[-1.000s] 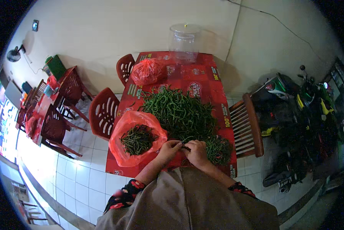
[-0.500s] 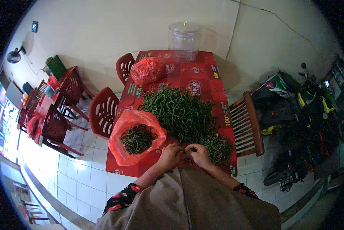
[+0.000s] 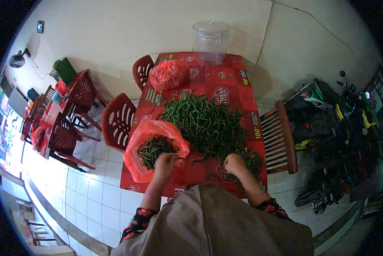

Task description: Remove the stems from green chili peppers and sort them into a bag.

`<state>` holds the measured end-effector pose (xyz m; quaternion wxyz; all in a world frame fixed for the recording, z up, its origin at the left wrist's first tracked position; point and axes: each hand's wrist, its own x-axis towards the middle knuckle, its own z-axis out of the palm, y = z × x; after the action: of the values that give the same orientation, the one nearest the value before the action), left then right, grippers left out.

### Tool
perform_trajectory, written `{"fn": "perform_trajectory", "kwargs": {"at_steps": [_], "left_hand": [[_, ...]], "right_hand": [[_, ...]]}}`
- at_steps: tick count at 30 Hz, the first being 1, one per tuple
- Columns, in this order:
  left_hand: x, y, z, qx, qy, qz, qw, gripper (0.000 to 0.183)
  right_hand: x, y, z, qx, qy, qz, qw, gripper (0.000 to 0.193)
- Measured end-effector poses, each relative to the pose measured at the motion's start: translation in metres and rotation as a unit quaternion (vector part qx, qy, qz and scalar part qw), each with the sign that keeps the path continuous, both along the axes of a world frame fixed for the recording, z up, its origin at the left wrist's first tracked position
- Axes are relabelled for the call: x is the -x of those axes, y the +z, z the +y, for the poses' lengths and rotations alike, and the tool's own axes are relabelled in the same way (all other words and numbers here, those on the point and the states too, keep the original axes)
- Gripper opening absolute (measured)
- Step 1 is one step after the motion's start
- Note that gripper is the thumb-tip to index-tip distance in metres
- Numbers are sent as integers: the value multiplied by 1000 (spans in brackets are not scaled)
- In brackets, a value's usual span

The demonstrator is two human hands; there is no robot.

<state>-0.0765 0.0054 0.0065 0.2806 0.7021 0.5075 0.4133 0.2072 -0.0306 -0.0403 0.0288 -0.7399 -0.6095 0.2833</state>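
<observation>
My left hand (image 3: 166,164) is closed at the right rim of an open red plastic bag (image 3: 136,170), and a thin dark chili pepper (image 3: 180,158) sticks out of its fingers. Inside the bag lies a heap of dull green chilies (image 3: 152,149). A large pile of long green chilies (image 3: 202,121) spreads over the middle of the table. My right hand (image 3: 234,164) is closed between that pile and a smaller heap of stems and bits (image 3: 253,163); whatever its fingers hold is hidden.
The table (image 3: 217,181) has a red printed cover. A tied red bag (image 3: 169,76) and a clear lidded jar (image 3: 210,40) stand at its far end. Red plastic chairs (image 3: 118,119) line the left side, a wooden chair (image 3: 281,136) the right. Motorbikes (image 3: 324,128) are parked farther right.
My hands were together at the table's near edge. Now the left has moved left to the open bag with a chili, and the right has moved right and forward to the smaller heap.
</observation>
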Motion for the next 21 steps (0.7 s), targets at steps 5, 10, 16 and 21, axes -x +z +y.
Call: {"fn": "perform_trajectory", "kwargs": {"at_steps": [5, 10, 16, 21], "left_hand": [[71, -30, 34, 176, 125, -187, 958, 28], [80, -57, 43, 177, 97, -207, 957, 46], [10, -29, 5, 119, 0, -65, 991, 46], [-52, -15, -12, -1, -115, -18, 993, 38]], "right_hand": [[-5, -7, 34, -133, -37, -56, 989, 20], [16, -14, 58, -188, 8, -133, 973, 14], [22, 12, 32, -228, -23, -85, 970, 16], [44, 57, -3, -356, -12, 159, 921, 13]]}}
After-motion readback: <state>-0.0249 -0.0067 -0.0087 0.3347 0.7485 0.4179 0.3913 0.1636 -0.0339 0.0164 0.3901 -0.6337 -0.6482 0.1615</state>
